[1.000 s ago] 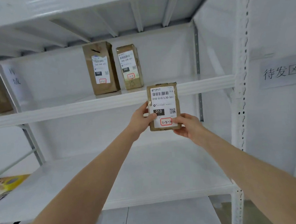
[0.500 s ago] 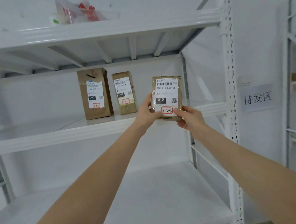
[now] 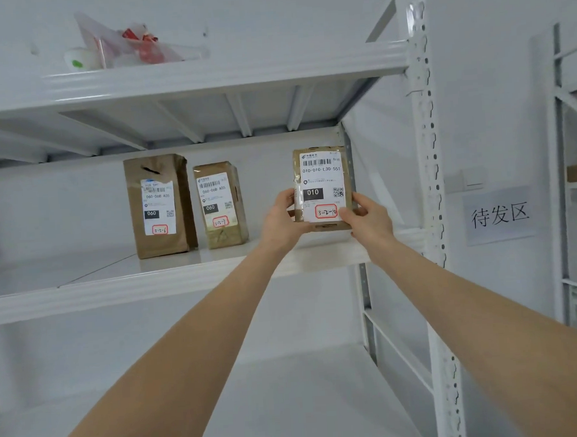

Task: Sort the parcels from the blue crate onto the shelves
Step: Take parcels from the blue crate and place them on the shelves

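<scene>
The left hand [image 3: 280,224] and right hand [image 3: 368,218] pinch the lower sides of a brown paper parcel with a white 010 label [image 3: 322,182]. It is upright at the right end of the white metal middle shelf [image 3: 149,287]; whether it rests there is unclear. Further left stand a tall brown paper parcel [image 3: 159,206] and a smaller tape-wrapped brown parcel [image 3: 220,205]. A clear plastic bag [image 3: 134,42] lies on the shelf above. A white paper sign [image 3: 499,214] hangs on the wall.

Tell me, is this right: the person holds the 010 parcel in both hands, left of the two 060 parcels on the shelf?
Not quite. The head view shows the 010 parcel, held by the left hand and right hand, to the right of the larger 060 parcel and smaller 060 parcel on the shelf, not left.
</scene>
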The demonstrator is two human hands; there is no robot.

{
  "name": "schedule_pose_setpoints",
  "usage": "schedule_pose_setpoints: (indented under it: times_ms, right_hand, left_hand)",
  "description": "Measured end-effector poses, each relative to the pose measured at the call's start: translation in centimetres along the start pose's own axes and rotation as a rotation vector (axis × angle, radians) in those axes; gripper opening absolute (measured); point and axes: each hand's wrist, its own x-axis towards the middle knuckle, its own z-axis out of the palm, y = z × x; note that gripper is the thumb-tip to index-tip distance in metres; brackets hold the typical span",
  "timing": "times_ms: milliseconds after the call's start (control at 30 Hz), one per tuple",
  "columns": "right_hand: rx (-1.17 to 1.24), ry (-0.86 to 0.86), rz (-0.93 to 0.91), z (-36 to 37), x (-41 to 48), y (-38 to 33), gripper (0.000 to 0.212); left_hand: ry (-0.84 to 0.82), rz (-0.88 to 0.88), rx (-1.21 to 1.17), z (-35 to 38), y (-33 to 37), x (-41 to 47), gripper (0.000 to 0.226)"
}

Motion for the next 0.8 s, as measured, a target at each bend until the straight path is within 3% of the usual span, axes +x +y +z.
schedule_pose_setpoints:
  times_ms: [233,400,533,667,800]
  right_hand:
    - [-0.193,0.028,-0.088,-3.0,3.0,0.7,0.04]
    - [-0.273,0.002,-0.084,-4.7,4.4,1.4,0.064]
    - [-0.307,-0.088,-0.076,-6.0,5.1,2.0,0.071]
    - [-0.37,-0.176,-0.045,-6.7,6.0,3.0,0.062]
    - [-0.458,-0.187,-0.015,-7.0,6.7,3.5,0.047]
  left_hand:
    - [0.084,-0.002,0.034,3.6,1.2,2.6,0.054]
    - [0.056,-0.028,0.167,6.3,1.8,3.9,0.05]
    - [0.012,-0.149,0.09,7.6,2.3,4.3,0.077]
    - [-0.105,-0.223,0.133,8.8,1.4,5.0,0.068]
    - [-0.107,-0.247,0.186,9.6,0.4,5.3,0.047]
